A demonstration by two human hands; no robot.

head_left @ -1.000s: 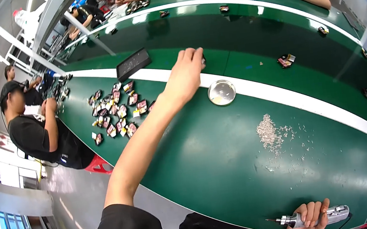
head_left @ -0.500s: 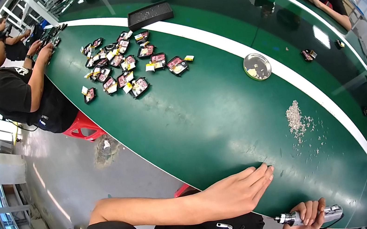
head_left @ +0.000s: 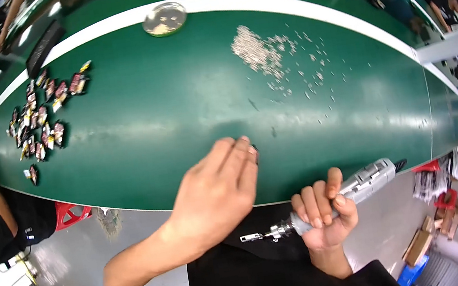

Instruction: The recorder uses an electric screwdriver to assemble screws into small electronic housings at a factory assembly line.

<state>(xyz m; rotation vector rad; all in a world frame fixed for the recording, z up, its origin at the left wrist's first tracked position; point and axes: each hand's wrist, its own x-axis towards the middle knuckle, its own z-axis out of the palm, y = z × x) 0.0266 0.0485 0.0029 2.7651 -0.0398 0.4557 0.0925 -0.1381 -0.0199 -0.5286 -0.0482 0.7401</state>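
Silver powered screwdriver [head_left: 370, 178] sits clamped in the right grip [head_left: 325, 214]; whether the left grip [head_left: 215, 187] closes, I cannot tell.

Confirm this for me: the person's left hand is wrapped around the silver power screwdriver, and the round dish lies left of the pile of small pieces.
Wrong hand: in the head view, the right hand is wrapped around the silver power screwdriver. The round dish does lie left of the pile of small pieces.
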